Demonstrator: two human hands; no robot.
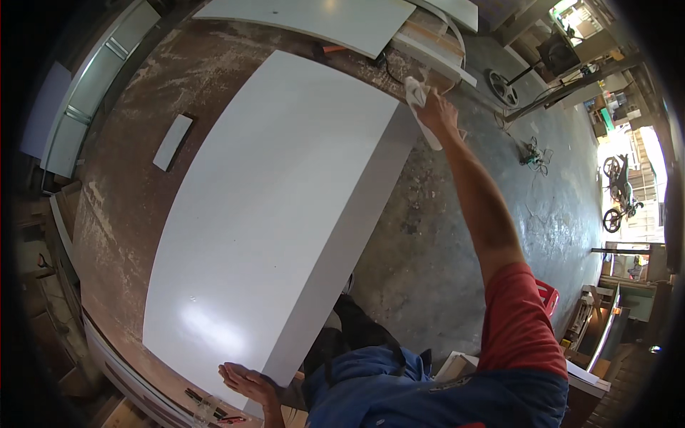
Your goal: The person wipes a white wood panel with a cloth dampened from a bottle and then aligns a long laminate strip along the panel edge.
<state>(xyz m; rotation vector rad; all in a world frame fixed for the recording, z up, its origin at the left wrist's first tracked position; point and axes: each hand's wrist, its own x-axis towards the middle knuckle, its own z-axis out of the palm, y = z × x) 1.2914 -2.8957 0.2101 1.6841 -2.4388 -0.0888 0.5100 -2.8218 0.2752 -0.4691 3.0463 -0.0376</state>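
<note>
A long white box-shaped panel piece (257,192) lies on a worn brown worktable (118,214), its grey-looking side face towards me. With my arm stretched out, my right hand (436,112) grips a white cloth (415,93) just beyond the piece's far corner. My left hand (249,382) rests on the near end of the piece, fingers extended and holding nothing. Left of the piece lies a small white block (173,142). Past its far end are an orange-handled tool (334,48) and another white panel (316,21).
Pens or markers (206,402) and a red-handled tool (231,420) lie at the table's near edge. White boards (433,53) are stacked beyond the far corner. On the concrete floor to the right stand a wheel (503,88) and a green device with cords (534,155).
</note>
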